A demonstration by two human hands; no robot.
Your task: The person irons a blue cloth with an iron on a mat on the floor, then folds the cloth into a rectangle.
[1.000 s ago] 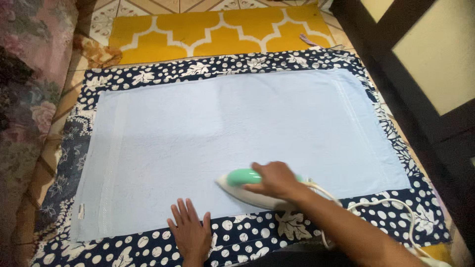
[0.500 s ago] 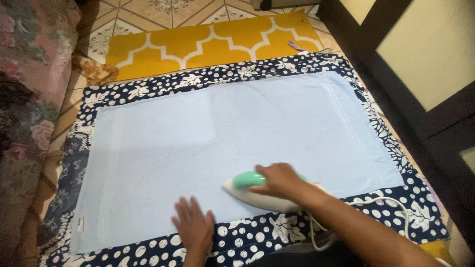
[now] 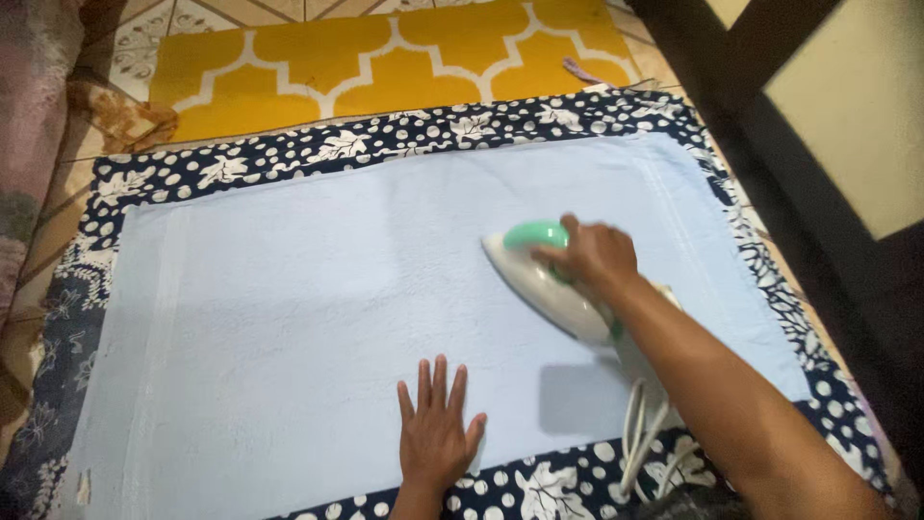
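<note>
Pale blue towel (image 3: 318, 318): spread flat over a navy cloth with white dots and leaves (image 3: 318, 149), whose border shows on every side of it.
Iron (image 3: 549, 279): white body with a mint-green handle, standing on the right half of the towel, its tip pointing up and to the left.
Right hand (image 3: 592, 255): closed around the iron's green handle, the forearm reaching in from the lower right corner.
Left hand (image 3: 438, 429): open, fingers spread, pressed palm-down on the towel's near edge, holding nothing, below and left of the iron and apart from it.
Cord (image 3: 640, 433): white, trailing from the back of the iron down over the navy border at the lower right.
Mat (image 3: 385, 58): yellow with a white lattice pattern, lying on the tiled floor just beyond the far edge of the navy cloth.
Right side: a dark wooden frame (image 3: 770, 164) with pale panels runs along the cloth.
</note>
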